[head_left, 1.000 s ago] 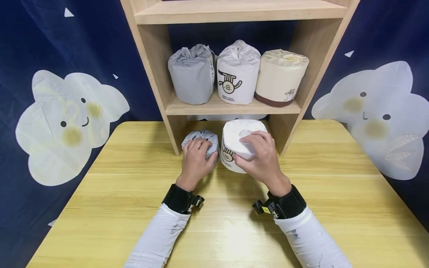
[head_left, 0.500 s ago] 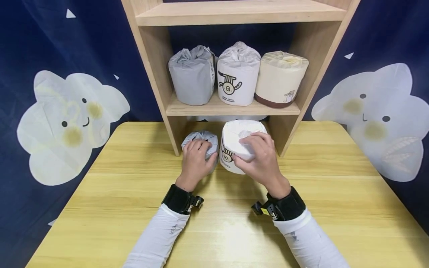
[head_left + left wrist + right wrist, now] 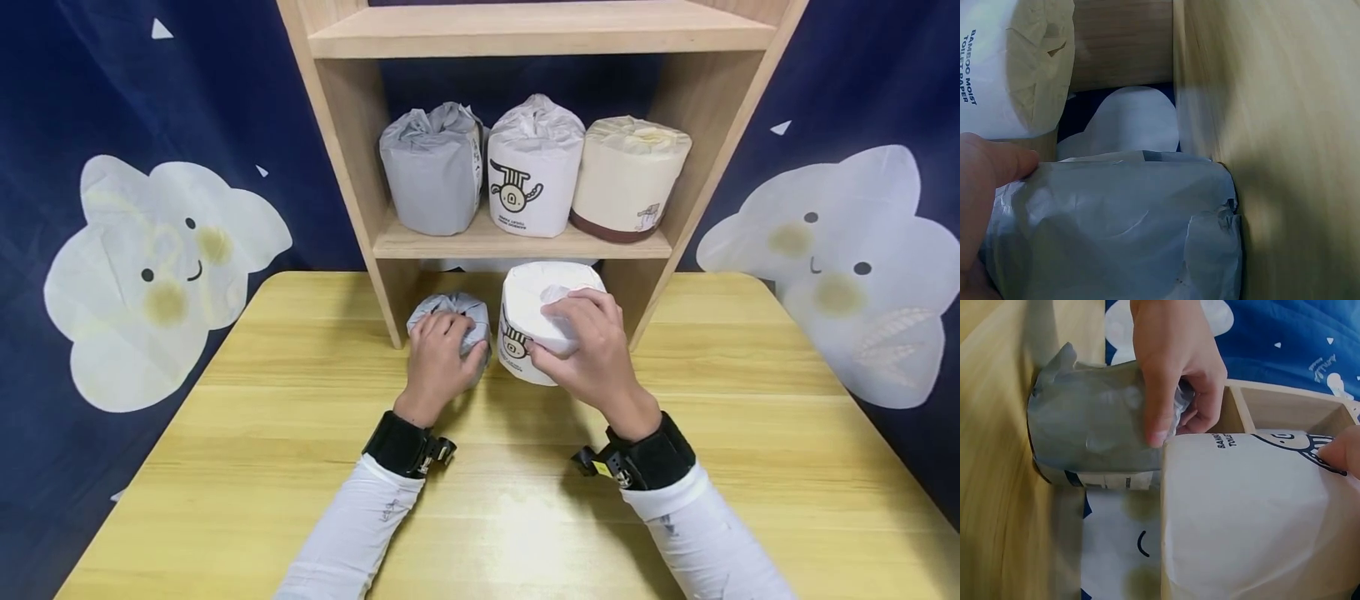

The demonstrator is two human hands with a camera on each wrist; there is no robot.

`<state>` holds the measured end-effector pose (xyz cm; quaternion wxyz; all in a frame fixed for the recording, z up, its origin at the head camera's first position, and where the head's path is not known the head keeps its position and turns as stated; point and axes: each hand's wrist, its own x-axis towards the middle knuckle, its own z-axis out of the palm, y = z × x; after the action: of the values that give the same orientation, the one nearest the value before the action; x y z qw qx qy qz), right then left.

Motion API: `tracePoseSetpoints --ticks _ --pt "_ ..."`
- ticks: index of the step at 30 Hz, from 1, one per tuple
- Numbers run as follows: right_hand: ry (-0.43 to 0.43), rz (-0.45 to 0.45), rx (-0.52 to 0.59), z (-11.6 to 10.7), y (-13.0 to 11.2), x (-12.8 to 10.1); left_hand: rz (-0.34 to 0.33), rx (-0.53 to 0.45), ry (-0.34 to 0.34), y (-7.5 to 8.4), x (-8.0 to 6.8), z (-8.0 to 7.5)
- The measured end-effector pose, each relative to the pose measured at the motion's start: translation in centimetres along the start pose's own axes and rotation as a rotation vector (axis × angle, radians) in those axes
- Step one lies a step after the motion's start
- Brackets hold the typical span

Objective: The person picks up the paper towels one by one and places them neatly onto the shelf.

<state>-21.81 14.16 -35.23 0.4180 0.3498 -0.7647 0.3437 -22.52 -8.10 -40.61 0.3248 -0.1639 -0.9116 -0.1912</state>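
My left hand (image 3: 438, 354) grips a grey-wrapped paper roll (image 3: 450, 307) standing on the wooden table (image 3: 300, 433) at the mouth of the shelf's bottom bay. The roll's crinkled grey wrap (image 3: 1122, 231) fills the left wrist view, with my thumb (image 3: 991, 169) against it. My right hand (image 3: 585, 346) grips a white-wrapped roll (image 3: 532, 292) with a printed figure, just right of the grey one and slightly raised. In the right wrist view the white roll (image 3: 1247, 512) is close up and the grey roll (image 3: 1091, 437) sits beside it under my left hand (image 3: 1172, 362).
A wooden shelf unit (image 3: 345, 167) stands at the table's back. Its middle shelf holds a grey roll (image 3: 431, 171), a white printed roll (image 3: 534, 171) and a cream roll (image 3: 626, 175). Behind hangs a dark blue cloth with white cloud faces (image 3: 161, 267).
My right hand has shifted the white roll slightly right and back toward the shelf. My left hand stays on the grey roll.
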Motion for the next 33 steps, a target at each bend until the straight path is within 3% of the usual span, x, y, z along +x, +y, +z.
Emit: tracePoseSetpoints --ticks 18,33 --pt "-0.009 -0.045 0.014 -1.2 -0.2 1.2 -0.005 0.010 -0.023 0.0 -0.2 -0.2" --pt "0.003 -0.101 0.027 -2.6 0.0 3.6 -0.006 -0.014 -0.013 0.0 -0.1 0.1"
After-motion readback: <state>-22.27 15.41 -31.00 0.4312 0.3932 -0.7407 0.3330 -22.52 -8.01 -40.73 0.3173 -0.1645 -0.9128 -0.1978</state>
